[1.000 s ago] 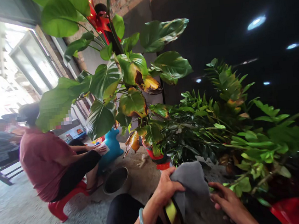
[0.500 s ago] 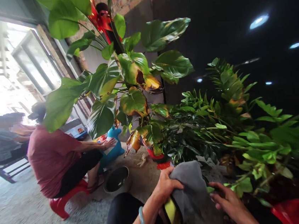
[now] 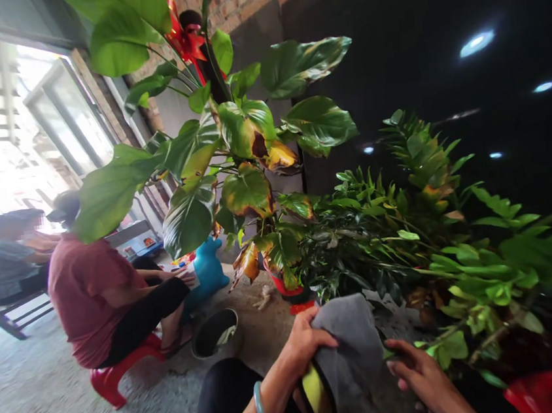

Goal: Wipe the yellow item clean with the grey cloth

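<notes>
My left hand (image 3: 305,338), with a pale jade-coloured bangle on its wrist, grips the upper left edge of a grey cloth piece (image 3: 345,330). The thumb lies across the front of the cloth and the fingers go behind it. A yellow oval patch (image 3: 316,396) with a black rim shows below that hand, next to the cloth. My right hand (image 3: 424,371) is at the cloth's right edge, thumb and forefinger close together. Anything pinched between them is too small or hidden to make out. My dark-clothed knee (image 3: 227,395) is below.
A large potted plant (image 3: 249,189) with browned leaves stands ahead; leafy plants (image 3: 438,248) spread to the right. A metal basin (image 3: 215,334) sits on the floor. At left, a person in a red shirt (image 3: 91,285) sits on a red stool (image 3: 109,381) beside a blue toy animal (image 3: 208,266).
The seated person's hand has drawn back from the blue toy animal. Something pale now shows in the basin. My hands and the grey cloth have barely shifted.
</notes>
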Action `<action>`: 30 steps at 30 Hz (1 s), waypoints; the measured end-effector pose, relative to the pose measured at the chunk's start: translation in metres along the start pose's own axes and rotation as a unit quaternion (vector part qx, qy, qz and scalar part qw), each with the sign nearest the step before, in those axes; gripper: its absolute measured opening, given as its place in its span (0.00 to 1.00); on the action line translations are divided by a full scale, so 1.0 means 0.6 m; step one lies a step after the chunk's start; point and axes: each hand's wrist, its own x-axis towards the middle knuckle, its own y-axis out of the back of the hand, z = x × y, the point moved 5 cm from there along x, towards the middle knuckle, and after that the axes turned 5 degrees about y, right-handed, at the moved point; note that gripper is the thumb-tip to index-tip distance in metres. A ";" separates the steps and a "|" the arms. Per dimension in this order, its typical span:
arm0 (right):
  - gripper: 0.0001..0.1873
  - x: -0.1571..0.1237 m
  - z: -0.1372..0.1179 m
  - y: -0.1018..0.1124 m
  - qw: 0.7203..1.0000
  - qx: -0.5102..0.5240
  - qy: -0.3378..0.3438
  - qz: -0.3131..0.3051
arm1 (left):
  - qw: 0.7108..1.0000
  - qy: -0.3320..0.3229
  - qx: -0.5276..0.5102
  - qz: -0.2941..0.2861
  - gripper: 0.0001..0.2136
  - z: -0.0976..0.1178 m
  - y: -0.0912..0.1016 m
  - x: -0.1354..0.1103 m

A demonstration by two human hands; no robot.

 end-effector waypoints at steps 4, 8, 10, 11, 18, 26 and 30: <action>0.22 0.003 0.011 -0.004 1.000 -0.006 0.017 -0.025 | 0.990 -0.046 -0.128 -0.047 0.19 0.046 -0.001 -0.001; 0.22 0.010 0.028 -0.007 0.999 0.000 0.033 -0.012 | 0.994 -0.037 -0.091 -0.039 0.17 0.036 -0.001 -0.001; 0.21 0.013 0.035 -0.006 1.000 0.010 0.026 0.003 | 0.999 -0.027 0.013 -0.012 0.14 0.016 0.000 -0.002; 0.21 0.014 0.038 -0.005 1.000 0.011 0.020 0.009 | 0.997 -0.033 0.065 -0.002 0.13 0.010 0.000 -0.004; 0.21 0.011 0.037 -0.005 0.999 0.015 0.039 -0.008 | 0.998 -0.042 -0.032 -0.020 0.14 0.049 -0.006 -0.013; 0.21 0.015 0.049 -0.002 0.999 0.043 0.007 0.020 | 0.995 -0.002 0.098 -0.004 0.13 -0.003 -0.010 -0.007; 0.21 0.013 0.040 -0.004 0.999 0.039 0.002 -0.021 | 0.992 -0.009 0.128 -0.013 0.12 0.000 -0.015 -0.010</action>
